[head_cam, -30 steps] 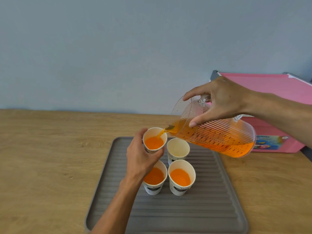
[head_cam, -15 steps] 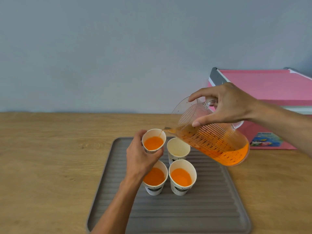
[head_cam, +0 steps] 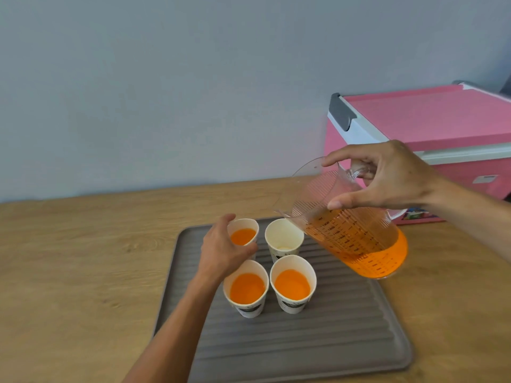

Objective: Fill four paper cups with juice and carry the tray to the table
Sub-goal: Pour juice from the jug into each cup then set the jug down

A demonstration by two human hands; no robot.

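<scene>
Our right hand [head_cam: 387, 178] grips the clear measuring jug [head_cam: 351, 228] by its handle and rim, tilted, its spout over the 1 empty cup [head_cam: 283, 236] at the back right of the tray [head_cam: 318, 346]. Our left hand [head_cam: 224, 252] curls around the back-left cup [head_cam: 243, 236], which holds juice and stands on the tray. 2 more filled cups, the front-left cup [head_cam: 246, 288] and the front-right cup [head_cam: 292, 286], stand just in front. We judge 3 of 4 pours done; no stream is visible. Next we must tip the jug slowly into the empty cup, then set it on the worktop [head_cam: 83, 258] and lift the tray level with both hands.
</scene>
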